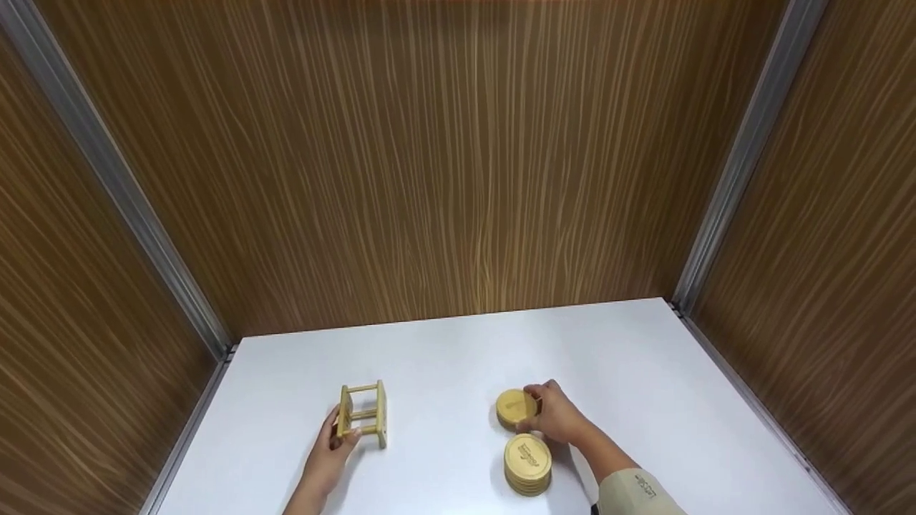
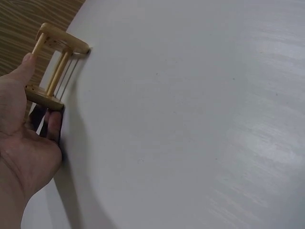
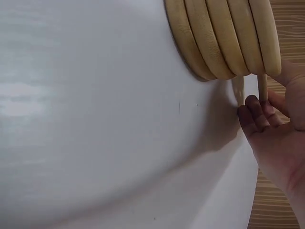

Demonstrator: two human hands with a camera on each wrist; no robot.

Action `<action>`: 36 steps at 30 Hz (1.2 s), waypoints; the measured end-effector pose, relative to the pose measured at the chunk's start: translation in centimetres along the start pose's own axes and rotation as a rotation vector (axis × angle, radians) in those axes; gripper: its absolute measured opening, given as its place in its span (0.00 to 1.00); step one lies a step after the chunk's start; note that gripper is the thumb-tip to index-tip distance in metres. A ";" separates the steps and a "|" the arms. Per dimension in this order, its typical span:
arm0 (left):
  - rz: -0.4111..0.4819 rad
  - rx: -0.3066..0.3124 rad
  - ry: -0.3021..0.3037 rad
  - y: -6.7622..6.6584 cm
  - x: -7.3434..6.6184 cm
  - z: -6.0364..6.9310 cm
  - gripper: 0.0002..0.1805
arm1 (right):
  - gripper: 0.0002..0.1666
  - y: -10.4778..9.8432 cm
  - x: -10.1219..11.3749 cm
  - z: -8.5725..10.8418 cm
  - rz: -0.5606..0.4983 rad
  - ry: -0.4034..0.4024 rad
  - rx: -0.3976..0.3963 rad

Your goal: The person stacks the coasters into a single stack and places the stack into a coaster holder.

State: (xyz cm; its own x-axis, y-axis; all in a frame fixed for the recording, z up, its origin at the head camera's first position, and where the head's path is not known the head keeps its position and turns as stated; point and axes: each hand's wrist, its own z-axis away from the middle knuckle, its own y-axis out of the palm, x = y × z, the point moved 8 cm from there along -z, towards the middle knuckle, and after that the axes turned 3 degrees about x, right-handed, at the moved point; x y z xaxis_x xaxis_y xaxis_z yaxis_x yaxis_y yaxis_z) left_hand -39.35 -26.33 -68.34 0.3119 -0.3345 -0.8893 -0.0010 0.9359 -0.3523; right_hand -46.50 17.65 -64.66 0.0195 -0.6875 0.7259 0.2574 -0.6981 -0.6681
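In the head view my left hand (image 1: 325,461) grips a small wooden frame (image 1: 381,415) with round bars, thumb on its near side; the left wrist view shows the hand (image 2: 28,129) at one end plate of the frame (image 2: 59,74). Farther right, my right hand (image 1: 562,418) pinches a round wooden disc (image 1: 514,405) at its right edge, over the lower rear stack. A taller stack of wooden discs (image 1: 528,461), printed on top, stands just in front. In the right wrist view this stack (image 3: 224,38) partly hides the disc (image 3: 262,88) at my right fingers (image 3: 259,112).
The white table (image 1: 429,357) lies between wood-grain panels (image 1: 465,179) at the back and sides. Grey metal posts (image 1: 737,157) stand at the rear corners, and a metal rail (image 1: 758,415) runs along the right edge.
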 end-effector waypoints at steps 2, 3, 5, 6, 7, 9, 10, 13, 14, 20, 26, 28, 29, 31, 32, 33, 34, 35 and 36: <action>0.001 -0.001 -0.010 0.1 0.1 0.0 0.52 | 0.48 -0.2 0.0 0.4 0.007 -0.011 -0.010; 0.002 0.000 -0.011 0.1 0.0 0.0 0.52 | 0.48 -0.3 0.1 0.6 0.008 -0.019 -0.016; 0.003 -0.003 -0.013 0.1 0.0 -0.1 0.52 | 0.47 -0.6 0.1 1.0 0.002 -0.032 -0.030; 0.003 -0.005 -0.016 0.1 0.0 -0.1 0.51 | 0.47 -0.7 0.1 1.2 -0.008 -0.034 -0.036; 0.001 -0.006 -0.014 0.1 0.0 -0.1 0.51 | 0.47 -0.8 0.1 1.3 -0.017 -0.034 -0.042; 0.001 -0.002 -0.013 0.1 0.0 -0.1 0.49 | 0.46 -1.0 0.2 1.7 -0.033 -0.033 -0.051; 0.000 -0.002 -0.013 0.1 0.0 -0.1 0.49 | 0.47 -1.1 0.2 1.8 -0.043 -0.029 -0.054; -0.005 -0.001 -0.006 0.1 0.0 0.0 0.49 | 0.47 -1.4 0.4 2.3 -0.052 -0.017 -0.054; -0.005 -0.002 -0.005 0.1 0.0 0.0 0.49 | 0.48 -1.4 0.5 2.4 -0.054 -0.012 -0.053; -0.004 0.002 0.005 0.2 -0.3 -0.2 0.50 | 0.52 -1.7 0.9 3.3 -0.077 0.007 -0.045; -0.020 0.000 0.027 0.3 -0.4 -0.1 0.49 | 0.54 -1.6 1.7 4.4 -0.088 -0.017 -0.043; -0.023 0.003 0.032 0.4 -0.4 0.0 0.49 | 0.53 -1.5 1.9 4.8 -0.074 -0.022 -0.039; -0.021 0.006 0.029 0.4 -0.4 -0.1 0.49 | 0.53 -1.5 1.9 5.1 -0.069 -0.024 -0.040; -0.022 0.010 0.032 0.4 -0.4 -0.1 0.49 | 0.52 -1.4 2.1 5.6 -0.062 -0.031 -0.039; -0.023 0.012 0.033 0.5 -0.4 -0.1 0.49 | 0.52 -1.4 2.3 5.8 -0.058 -0.037 -0.038; -0.019 0.014 0.032 0.5 -0.4 -0.1 0.49 | 0.52 -1.3 2.4 6.1 -0.056 -0.043 -0.037; -0.016 0.013 0.030 0.5 -0.4 -0.1 0.49 | 0.52 -1.3 2.5 6.3 -0.057 -0.049 -0.036; -0.019 0.008 0.030 0.4 -0.3 -0.1 0.49 | 0.52 -1.3 2.6 6.5 -0.053 -0.058 -0.035; -0.026 0.003 0.036 0.4 -0.3 -0.1 0.49 | 0.52 -1.2 2.7 6.8 -0.050 -0.067 -0.031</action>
State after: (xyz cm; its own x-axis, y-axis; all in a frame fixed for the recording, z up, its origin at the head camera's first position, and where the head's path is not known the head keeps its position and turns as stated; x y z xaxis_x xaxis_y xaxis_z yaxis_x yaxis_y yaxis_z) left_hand -39.51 -25.88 -68.18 0.2775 -0.3623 -0.8898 0.0093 0.9271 -0.3746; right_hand -40.21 18.01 -60.80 0.0724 -0.6377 0.7669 0.2293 -0.7376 -0.6351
